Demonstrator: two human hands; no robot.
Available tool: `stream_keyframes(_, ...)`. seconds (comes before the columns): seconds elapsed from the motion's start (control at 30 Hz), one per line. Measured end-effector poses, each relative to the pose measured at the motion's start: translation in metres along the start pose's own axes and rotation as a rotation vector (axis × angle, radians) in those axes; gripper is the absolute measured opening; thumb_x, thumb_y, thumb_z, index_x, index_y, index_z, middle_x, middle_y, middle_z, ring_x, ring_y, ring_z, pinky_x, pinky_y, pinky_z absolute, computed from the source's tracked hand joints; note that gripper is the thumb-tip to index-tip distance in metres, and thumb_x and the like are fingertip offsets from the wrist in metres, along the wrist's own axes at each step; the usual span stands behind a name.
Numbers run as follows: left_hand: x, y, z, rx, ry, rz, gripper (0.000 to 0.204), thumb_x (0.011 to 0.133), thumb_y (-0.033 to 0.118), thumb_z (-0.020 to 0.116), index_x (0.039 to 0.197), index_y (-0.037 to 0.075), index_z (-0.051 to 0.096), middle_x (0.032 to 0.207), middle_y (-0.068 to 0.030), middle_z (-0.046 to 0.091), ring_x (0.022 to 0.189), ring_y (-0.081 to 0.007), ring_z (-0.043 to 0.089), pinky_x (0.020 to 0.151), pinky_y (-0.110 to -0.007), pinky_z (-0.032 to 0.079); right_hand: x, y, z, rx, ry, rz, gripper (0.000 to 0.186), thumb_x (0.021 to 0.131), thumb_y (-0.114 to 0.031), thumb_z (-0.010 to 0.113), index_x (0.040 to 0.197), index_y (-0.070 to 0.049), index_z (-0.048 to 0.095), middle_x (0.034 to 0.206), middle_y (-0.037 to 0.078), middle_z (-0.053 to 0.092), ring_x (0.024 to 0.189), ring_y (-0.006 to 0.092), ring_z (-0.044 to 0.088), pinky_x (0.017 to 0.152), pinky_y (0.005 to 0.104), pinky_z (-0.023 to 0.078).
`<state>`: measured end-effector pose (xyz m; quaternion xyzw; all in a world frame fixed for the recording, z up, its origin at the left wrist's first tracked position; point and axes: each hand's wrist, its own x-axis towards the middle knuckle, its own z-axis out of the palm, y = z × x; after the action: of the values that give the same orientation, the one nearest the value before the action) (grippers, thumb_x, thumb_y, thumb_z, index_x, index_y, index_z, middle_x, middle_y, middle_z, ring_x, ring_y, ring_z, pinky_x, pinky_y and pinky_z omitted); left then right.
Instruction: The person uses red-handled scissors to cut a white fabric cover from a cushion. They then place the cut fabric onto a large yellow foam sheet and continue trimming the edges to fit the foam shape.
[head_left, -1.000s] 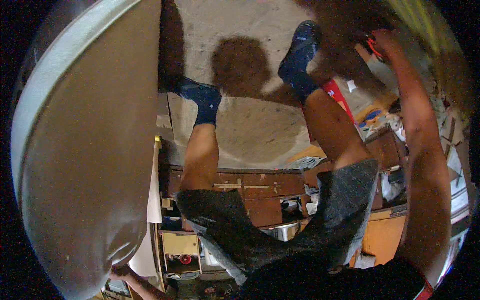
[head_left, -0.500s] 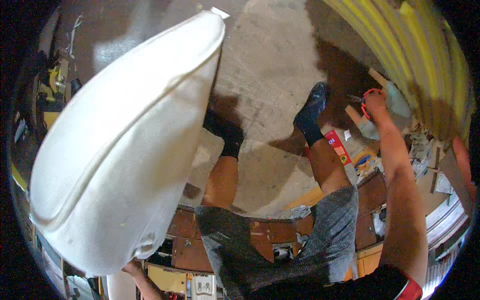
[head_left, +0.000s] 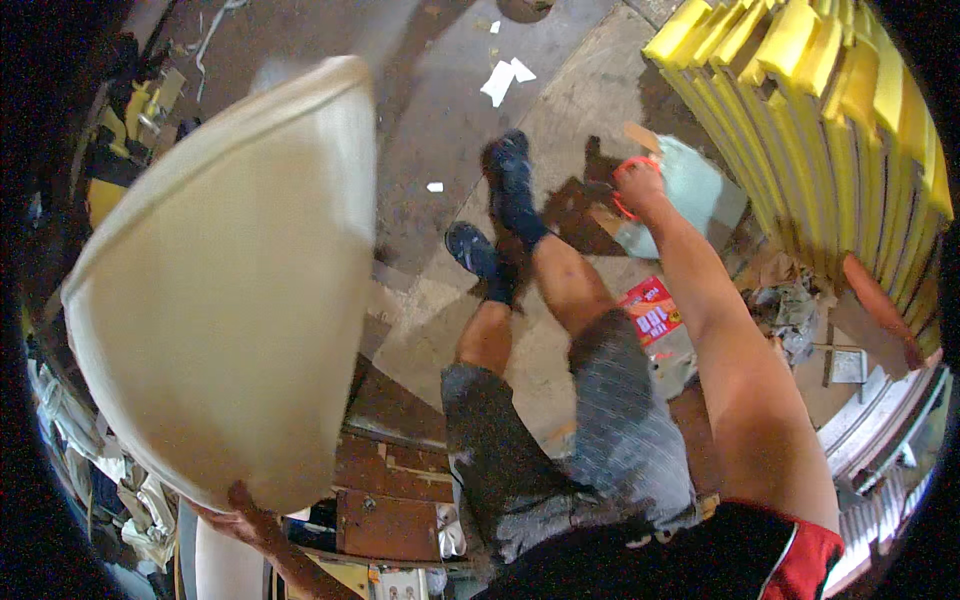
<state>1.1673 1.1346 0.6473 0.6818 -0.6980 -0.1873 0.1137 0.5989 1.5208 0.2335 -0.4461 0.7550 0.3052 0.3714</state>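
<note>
A large cushion with a pale cream cover and a piped edge fills the left side of the view, tilted up on its side. My left hand grips its lower edge; part of the fingers is hidden behind it. Stretched out far to the right, my right hand is closed round the red-orange handles of a pair of scissors. The blades are hard to make out against the dark shadow. Below that hand a pale blue-green sheet lies on the floor.
Yellow foam slabs stand stacked at the far right. A red package lies on the floor near my legs, and white scraps lie farther off. Brown wooden drawers or boxes are at the near side. Clutter lines the left edge.
The cushion has turned, showing more of its broad face, and its top has shifted left and down. My view has swung right. My right hand still grips the scissors; my feet are closer together.
</note>
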Motion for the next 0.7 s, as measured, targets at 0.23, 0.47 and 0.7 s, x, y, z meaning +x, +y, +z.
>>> stream_keyframes(0.23, 0.076, 0.014, 0.075, 0.294, -0.048, 0.033, 0.095, 0.079, 0.041, 0.081, 0.147, -0.003, 0.032, 0.139, -0.0239, 0.048, 0.121, -0.0362, 0.051, 0.102, -0.048, 0.045, 0.142, -0.096, -0.079, -0.06, -0.053, -0.116, 0.024, 0.087, -0.028, 0.063, 0.102, -0.011, 0.072, 0.101, 0.017, 0.071, 0.096, 0.031, 0.069, 0.083, 0.0446, 0.055)
stream_keyframes(0.47, 0.121, -0.018, 0.074, 0.131, 0.015, -0.08, 0.101, 0.08, 0.056, 0.075, 0.15, -0.001, 0.03, 0.145, -0.0253, 0.043, 0.128, -0.0386, 0.046, 0.104, -0.052, 0.042, 0.162, -0.139, -0.152, 0.077, 0.172, -0.294, 0.028, 0.084, -0.028, 0.066, 0.103, -0.006, 0.066, 0.098, 0.016, 0.071, 0.095, 0.0326, 0.069, 0.082, 0.045, 0.054)
stream_keyframes(0.7, 0.127, -0.031, 0.086, 0.231, -0.021, -0.144, 0.103, 0.07, 0.019, 0.079, 0.151, -0.008, 0.022, 0.149, -0.0284, 0.036, 0.134, -0.0389, 0.04, 0.113, -0.045, 0.032, 0.056, -0.146, -0.181, 0.661, 0.079, -0.181, 0.03, 0.092, -0.024, 0.06, 0.106, 0.002, 0.059, 0.102, 0.028, 0.066, 0.097, 0.0452, 0.064, 0.083, 0.0521, 0.051)
